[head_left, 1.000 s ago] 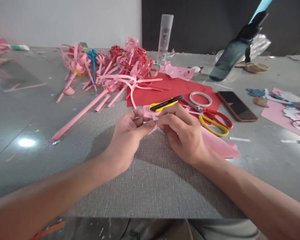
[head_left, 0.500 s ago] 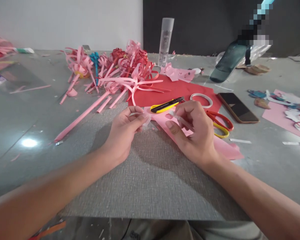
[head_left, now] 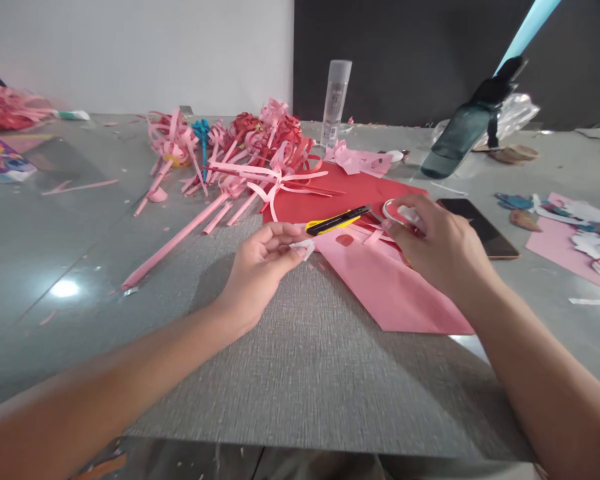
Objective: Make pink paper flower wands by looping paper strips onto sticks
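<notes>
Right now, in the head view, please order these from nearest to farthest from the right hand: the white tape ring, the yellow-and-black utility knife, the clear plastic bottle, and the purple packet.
1. White tape ring: at the right hand fingertips, on the red sheet.
2. Yellow-and-black utility knife: just left of that hand.
3. Clear plastic bottle: upright at the back of the table.
4. Purple packet: far left edge.

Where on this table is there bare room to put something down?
The grey mat between the forearms is bare, as is the table left of the paper flowers. It is crowded around the red sheet, knife and phone.
</notes>
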Demonstrator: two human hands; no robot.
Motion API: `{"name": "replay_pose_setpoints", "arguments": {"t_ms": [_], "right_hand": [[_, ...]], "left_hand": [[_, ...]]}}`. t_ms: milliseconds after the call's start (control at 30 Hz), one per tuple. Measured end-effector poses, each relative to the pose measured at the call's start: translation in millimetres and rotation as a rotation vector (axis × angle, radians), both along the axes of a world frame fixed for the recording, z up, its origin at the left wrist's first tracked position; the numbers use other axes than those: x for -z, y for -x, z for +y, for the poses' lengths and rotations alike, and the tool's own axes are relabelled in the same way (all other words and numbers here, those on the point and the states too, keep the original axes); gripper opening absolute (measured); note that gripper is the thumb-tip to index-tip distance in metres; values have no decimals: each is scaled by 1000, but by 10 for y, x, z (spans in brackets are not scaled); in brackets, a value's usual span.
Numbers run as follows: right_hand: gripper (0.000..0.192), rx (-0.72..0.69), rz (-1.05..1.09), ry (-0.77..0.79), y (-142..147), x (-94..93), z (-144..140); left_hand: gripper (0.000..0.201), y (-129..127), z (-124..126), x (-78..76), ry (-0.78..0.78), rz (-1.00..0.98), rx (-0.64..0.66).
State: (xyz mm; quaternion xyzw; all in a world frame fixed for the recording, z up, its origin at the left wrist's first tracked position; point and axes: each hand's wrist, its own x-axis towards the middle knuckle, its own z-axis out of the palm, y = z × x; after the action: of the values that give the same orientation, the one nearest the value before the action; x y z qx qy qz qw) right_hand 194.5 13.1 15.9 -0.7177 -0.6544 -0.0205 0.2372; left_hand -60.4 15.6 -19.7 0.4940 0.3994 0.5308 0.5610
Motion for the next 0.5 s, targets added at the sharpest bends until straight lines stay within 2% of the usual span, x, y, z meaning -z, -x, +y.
{"name": "replay_pose_setpoints", "arguments": {"t_ms": [100, 233, 300, 433, 500], "right_hand": [[35, -56, -105, 84, -137, 107, 102], [39, -241, -103, -140, -38, 181, 77], [32, -315, 16, -227, 138, 152, -25], [23, -506, 370, -37, 493, 114, -267], [21, -554, 493, 18, 580, 146, -327]], "left_hand": [[24, 3, -8, 7, -8, -1, 38], [24, 3, -38, -2, -10, 31, 57], [28, -3, -63, -17, -13, 58, 90], [33, -23, -118, -56, -57, 121, 169], [35, -31, -134, -66, -78, 147, 189]]}}
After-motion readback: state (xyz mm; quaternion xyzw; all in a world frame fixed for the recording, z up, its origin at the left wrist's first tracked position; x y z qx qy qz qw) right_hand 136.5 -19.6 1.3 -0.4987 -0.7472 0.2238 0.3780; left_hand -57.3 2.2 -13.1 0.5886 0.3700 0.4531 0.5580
